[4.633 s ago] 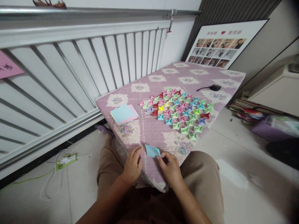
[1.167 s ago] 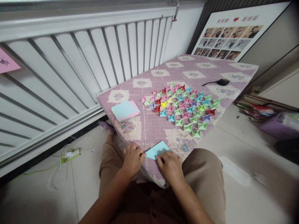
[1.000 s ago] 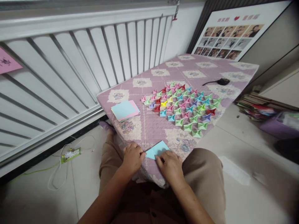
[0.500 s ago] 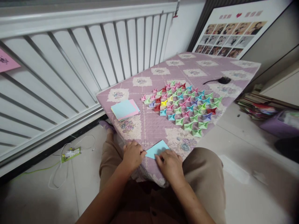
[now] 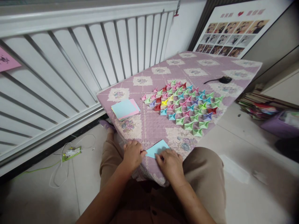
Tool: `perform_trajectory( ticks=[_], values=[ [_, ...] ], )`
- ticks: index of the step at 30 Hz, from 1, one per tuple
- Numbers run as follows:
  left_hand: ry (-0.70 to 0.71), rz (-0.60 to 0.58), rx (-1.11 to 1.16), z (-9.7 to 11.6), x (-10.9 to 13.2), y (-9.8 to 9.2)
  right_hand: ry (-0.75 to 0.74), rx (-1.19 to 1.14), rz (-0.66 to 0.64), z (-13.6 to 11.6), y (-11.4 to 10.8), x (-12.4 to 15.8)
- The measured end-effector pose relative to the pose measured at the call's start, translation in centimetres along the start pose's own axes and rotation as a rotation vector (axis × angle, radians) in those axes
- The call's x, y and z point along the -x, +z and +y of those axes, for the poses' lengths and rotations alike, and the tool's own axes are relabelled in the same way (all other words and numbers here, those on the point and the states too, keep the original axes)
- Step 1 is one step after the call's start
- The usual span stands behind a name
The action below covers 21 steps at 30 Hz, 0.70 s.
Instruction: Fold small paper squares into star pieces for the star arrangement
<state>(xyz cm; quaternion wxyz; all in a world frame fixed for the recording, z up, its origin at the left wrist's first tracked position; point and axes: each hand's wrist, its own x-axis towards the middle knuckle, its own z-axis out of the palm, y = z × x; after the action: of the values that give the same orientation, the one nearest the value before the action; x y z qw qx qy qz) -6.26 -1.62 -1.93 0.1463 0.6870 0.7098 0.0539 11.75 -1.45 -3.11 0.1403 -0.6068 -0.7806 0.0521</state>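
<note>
A light blue paper sheet (image 5: 157, 148) lies flat at the near edge of a table under a purple floral quilted cloth (image 5: 163, 73). My left hand (image 5: 133, 153) is curled, its fingertips pressing the sheet's left corner. My right hand (image 5: 171, 162) is curled too, with its fingers pinning the sheet's near right edge. Further out on the cloth sit several small folded paper shapes (image 5: 184, 105) in many colours, laid in rows. A stack of blue and pink square papers (image 5: 125, 109) rests to the left of them.
A white radiator (image 5: 77, 65) runs along the wall on the left. A framed photo board (image 5: 231, 28) leans at the back right. A black object with a cord (image 5: 223, 80) lies on the far cloth. Books and a purple bin (image 5: 275, 124) crowd the floor at right; a power strip (image 5: 71, 152) lies at left.
Earlier the blue paper was a smaller folded piece held up between my fingers. Now it lies opened out flat on the cloth under both hands. In the last second almost nothing moved.
</note>
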Motion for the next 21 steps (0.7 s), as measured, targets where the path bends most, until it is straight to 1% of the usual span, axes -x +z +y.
perform_trajectory(
  ticks=[4, 7, 8, 10, 13, 15, 18, 21],
  values=[
    [0.022, 0.023, 0.031, -0.5, 0.1, 0.3, 0.002, 0.004, -0.005, 0.0, 0.0, 0.0],
    [0.087, 0.045, 0.05, -1.0, 0.1, 0.5, 0.006, 0.016, -0.021, 0.0, 0.0, -0.1],
    [0.134, 0.05, 0.042, -1.0, 0.1, 0.5, 0.006, 0.018, -0.024, 0.0, 0.0, -0.1],
    [0.275, 0.048, -0.004, -1.1, 0.1, 0.4, 0.005, 0.017, -0.024, 0.0, -0.1, -0.1],
    [0.525, 0.013, -0.103, -1.1, 0.1, 0.2, 0.001, 0.013, -0.01, -0.1, -0.1, 0.0],
    [0.638, -0.011, -0.157, -1.0, 0.1, 0.2, -0.006, 0.015, -0.001, -0.1, -0.1, 0.1],
    [0.712, -0.009, -0.204, -1.0, 0.0, 0.3, -0.012, 0.014, 0.018, 0.0, 0.1, 0.2],
    [0.729, -0.005, -0.203, -0.9, 0.0, 0.3, -0.015, -0.017, 0.052, 0.4, 0.3, 0.3]
  ],
)
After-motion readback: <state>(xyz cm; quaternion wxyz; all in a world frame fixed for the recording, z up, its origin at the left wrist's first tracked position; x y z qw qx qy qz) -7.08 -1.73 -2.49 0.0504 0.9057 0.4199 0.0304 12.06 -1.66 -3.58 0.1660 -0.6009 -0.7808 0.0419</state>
